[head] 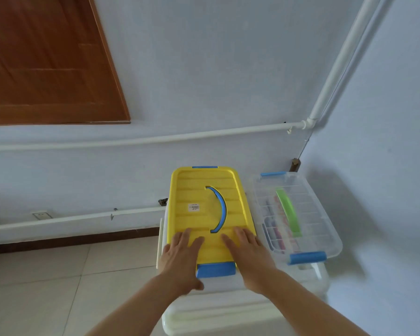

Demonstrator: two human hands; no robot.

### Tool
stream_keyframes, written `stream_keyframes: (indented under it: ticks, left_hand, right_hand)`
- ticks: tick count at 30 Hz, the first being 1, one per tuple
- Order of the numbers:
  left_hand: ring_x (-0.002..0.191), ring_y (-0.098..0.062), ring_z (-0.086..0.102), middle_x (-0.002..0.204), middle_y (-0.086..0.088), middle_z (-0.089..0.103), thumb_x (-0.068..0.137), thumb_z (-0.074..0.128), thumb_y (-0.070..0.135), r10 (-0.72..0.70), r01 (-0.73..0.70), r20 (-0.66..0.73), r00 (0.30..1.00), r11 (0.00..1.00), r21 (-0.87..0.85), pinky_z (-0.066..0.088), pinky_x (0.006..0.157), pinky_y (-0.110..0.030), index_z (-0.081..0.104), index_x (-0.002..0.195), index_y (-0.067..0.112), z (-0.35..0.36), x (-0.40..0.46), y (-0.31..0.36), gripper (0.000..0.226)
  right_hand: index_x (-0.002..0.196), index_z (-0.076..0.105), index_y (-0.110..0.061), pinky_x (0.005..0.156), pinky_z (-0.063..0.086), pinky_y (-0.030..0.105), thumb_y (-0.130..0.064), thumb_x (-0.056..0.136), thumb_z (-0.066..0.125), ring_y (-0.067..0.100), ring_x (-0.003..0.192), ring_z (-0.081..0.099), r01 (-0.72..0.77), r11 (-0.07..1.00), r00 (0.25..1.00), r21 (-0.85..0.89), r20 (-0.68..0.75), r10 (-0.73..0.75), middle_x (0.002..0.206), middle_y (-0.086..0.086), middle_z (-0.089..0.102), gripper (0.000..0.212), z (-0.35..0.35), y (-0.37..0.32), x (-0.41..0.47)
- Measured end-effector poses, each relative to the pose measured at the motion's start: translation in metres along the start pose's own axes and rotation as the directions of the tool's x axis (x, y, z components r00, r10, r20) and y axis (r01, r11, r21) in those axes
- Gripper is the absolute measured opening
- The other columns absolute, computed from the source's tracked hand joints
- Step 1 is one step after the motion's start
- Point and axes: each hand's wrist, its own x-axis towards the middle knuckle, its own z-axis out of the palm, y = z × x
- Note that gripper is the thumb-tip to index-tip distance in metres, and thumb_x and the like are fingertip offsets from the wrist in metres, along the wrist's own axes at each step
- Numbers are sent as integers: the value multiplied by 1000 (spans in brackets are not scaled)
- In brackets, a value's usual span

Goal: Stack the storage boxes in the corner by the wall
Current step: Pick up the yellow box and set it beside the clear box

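A storage box with a yellow lid (204, 197), blue handle and blue clips sits on top of a larger white box (218, 311) near the wall. My left hand (182, 258) and my right hand (249, 255) lie flat on the near end of the yellow lid, fingers straight, one on each side of the front blue clip. To the right, closer to the corner, a clear box with a green handle (298, 214) and blue clips rests on another white box (318, 275).
White pipes (155, 139) run along the wall and up the corner. A brown wooden door (46, 61) is at the upper left. Tiled floor (46, 287) spreads to the left, with a wall socket (42, 215) low down.
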Motion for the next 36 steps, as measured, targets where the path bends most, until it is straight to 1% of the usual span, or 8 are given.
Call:
stream_keyframes:
  ticks: [3, 5, 16, 18, 20, 22, 25, 36]
  left_hand:
    - [145, -22, 3, 157, -2, -1, 78, 70, 24, -2, 9, -79, 997, 996, 93, 23, 114, -34, 12, 146, 37, 9, -4, 1, 90]
    - [145, -21, 5, 157, -3, 0, 86, 59, 16, 2, 13, -109, 994, 991, 131, 26, 112, -33, 10, 147, 37, 11, -5, 3, 81]
    - [137, -55, 12, 152, -35, -5, 97, 44, 13, -32, 26, 7, 999, 897, 441, 46, 94, -47, 0, 148, 11, 22, -2, 23, 67]
    - [136, -57, 13, 151, -36, -5, 98, 43, 11, -34, 27, 8, 999, 893, 449, 47, 92, -48, 0, 147, 9, 27, -3, 25, 66]
    - [135, -58, 14, 151, -37, -4, 97, 44, 10, -36, 29, 8, 999, 890, 456, 48, 91, -48, 0, 147, 8, 31, -5, 26, 67]
    - [136, -56, 13, 151, -36, -3, 97, 43, 9, -41, 33, 8, 999, 892, 451, 47, 92, -48, 0, 147, 9, 30, -7, 26, 66]
    - [138, -54, 12, 152, -34, -4, 97, 42, 8, -41, 33, 9, 999, 896, 442, 48, 93, -45, 0, 148, 11, 25, -9, 26, 66]
    - [141, -45, 10, 155, -25, -2, 95, 48, 9, -57, 66, -35, 998, 912, 405, 51, 88, -38, 0, 148, 17, 21, -15, 29, 73]
  right_hand:
    - [122, 64, -16, 82, 57, 39, -16, 53, 90, 41, 109, 62, 48, 991, 978, -126, -195, -72, 117, 28, 62, 73, 0, 1, -3]
    - [99, 77, -16, 61, 60, 35, -23, 33, 96, 35, 83, 72, 35, 980, 966, -197, -246, -84, 91, 23, 72, 69, 6, 2, -3]
    - [104, 74, -14, 67, 60, 37, -24, 15, 95, 37, 87, 71, -5, 980, 984, -200, -178, -32, 98, 23, 71, 92, 0, -2, -11]
    - [128, 58, -12, 89, 54, 42, -18, 44, 93, 46, 112, 58, 19, 977, 995, -213, -87, -38, 124, 31, 56, 92, -4, 0, -13]
    - [147, 23, -11, 111, 31, 48, -8, 77, 72, 50, 135, 27, 76, 965, 996, -250, -30, -87, 147, 34, 24, 86, 2, 4, -12]
    - [142, 39, -12, 103, 43, 45, -14, 63, 84, 50, 127, 41, 53, 966, 994, -253, -82, -77, 138, 35, 39, 90, 3, 5, -11]
    - [106, 73, -17, 68, 60, 33, -29, 19, 96, 35, 88, 71, 34, 973, 987, -228, -144, -68, 99, 22, 71, 91, 1, 2, -13]
    - [103, 75, -14, 64, 60, 36, -24, 28, 96, 36, 86, 71, 27, 971, 972, -238, -222, -81, 96, 23, 71, 79, 13, 2, -14]
